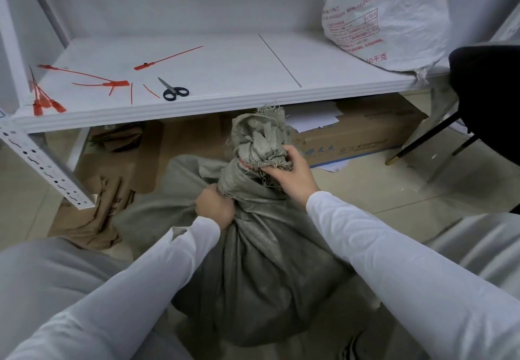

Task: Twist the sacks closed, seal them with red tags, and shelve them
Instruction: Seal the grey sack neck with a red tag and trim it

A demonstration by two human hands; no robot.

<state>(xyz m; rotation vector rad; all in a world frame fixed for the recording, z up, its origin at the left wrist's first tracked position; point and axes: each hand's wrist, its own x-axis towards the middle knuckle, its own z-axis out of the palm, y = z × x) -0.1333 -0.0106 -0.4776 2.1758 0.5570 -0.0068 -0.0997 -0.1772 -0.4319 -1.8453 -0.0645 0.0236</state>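
Note:
A full grey woven sack (253,269) stands on the floor in front of me. Its neck is twisted shut and a red tag (244,162) circles it. My right hand (289,174) grips the bunched top just above the tag. My left hand (215,205) clutches a fold of the sack's shoulder lower down on the left. Loose red tags (112,82) and cut-off red strips lie on the white shelf (239,78), with a bundle of tags (45,102) at its left edge. A white printed sack (385,16) sits on the shelf at the right.
Black-handled scissors (173,91) lie on the shelf near the tags. Under the shelf are a long cardboard box (360,132) and flattened brown cardboard (112,196). A perforated shelf post (42,162) slants at the left. A dark chair (484,101) stands at the right.

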